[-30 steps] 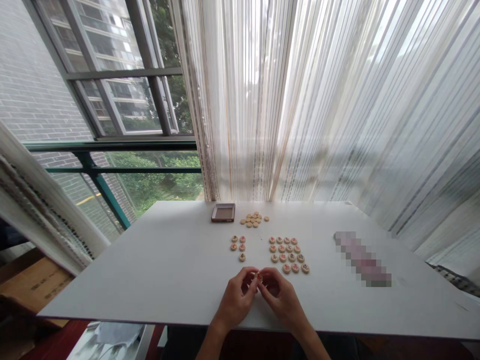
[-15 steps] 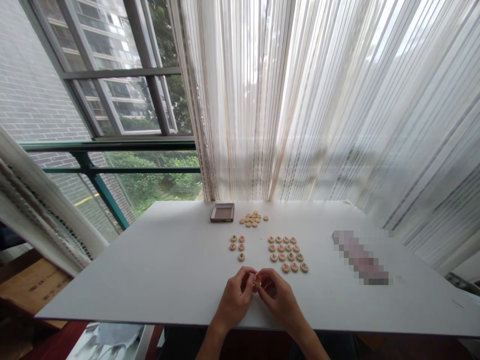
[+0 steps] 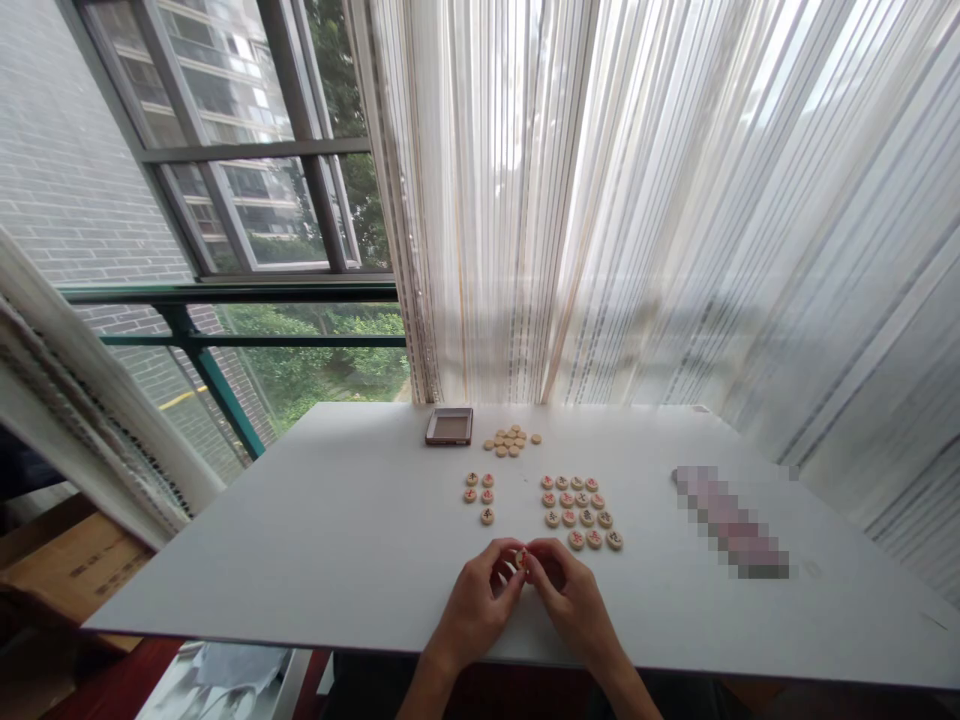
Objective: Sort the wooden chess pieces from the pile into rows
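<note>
Between my fingertips is a round wooden Chinese chess piece [image 3: 522, 560] with red marking, held up on its edge near the table's front. My left hand [image 3: 480, 595] pinches it from the left, and my right hand [image 3: 566, 595] pinches it from the right. Just beyond my right hand lie rows of face-up Chinese chess pieces [image 3: 568, 500], some lettered red and some black. A smaller face-up group [image 3: 478, 495] sits ahead of my left hand. Farther back is a cluster of pale pieces [image 3: 508, 441] whose tops show no characters.
On the white table [image 3: 300, 560], an open shallow box [image 3: 449, 427] stands at the far edge. A blurred-out pinkish long object [image 3: 731, 525] lies to the right. Sheer curtains [image 3: 637, 200] hang behind the table, and a cardboard box [image 3: 67, 570] is at the lower left.
The held chess piece has been turned between my fingers, so it now appears narrower. The whole view has shifted slightly; the pieces on the table keep their arrangement.
</note>
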Motion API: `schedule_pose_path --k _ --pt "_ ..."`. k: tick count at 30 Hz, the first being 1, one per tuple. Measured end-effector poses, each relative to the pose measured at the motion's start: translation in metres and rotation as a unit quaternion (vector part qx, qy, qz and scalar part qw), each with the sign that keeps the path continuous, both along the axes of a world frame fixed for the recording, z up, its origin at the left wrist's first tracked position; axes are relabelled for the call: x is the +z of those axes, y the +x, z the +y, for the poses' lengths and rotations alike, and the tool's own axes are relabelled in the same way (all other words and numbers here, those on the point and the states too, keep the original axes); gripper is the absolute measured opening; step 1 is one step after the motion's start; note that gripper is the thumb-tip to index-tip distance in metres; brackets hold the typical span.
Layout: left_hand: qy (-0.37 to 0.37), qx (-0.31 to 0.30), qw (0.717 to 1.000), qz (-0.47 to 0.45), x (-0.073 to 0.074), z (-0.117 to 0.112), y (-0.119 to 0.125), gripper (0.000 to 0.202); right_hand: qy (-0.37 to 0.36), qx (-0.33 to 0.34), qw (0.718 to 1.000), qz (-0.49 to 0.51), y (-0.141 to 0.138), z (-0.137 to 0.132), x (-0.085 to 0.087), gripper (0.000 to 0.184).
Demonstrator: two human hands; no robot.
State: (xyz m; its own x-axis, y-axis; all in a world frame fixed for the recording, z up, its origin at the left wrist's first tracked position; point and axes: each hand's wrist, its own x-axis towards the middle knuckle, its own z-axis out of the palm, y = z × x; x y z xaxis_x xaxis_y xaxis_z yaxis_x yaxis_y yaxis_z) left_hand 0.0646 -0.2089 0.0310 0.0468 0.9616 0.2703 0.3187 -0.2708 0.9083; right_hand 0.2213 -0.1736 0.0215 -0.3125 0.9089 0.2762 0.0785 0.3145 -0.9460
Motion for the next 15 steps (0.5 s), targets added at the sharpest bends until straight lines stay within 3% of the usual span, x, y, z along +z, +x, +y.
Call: schedule_pose_path --k 8,15 --pt "0.004 -0.007 0.999 0.033 0.0031 -0.0038 0.0002 0.022 -0.015 -0.034 0.999 -0.021 0.001 -0.0007 -0.0032 0.027" --pt "0.003 0.0 1.0 0.004 0.006 -0.0029 0.0009 0.022 -0.012 -0.007 1.0 0.007 0.0014 -0.001 -0.0001 0.026"
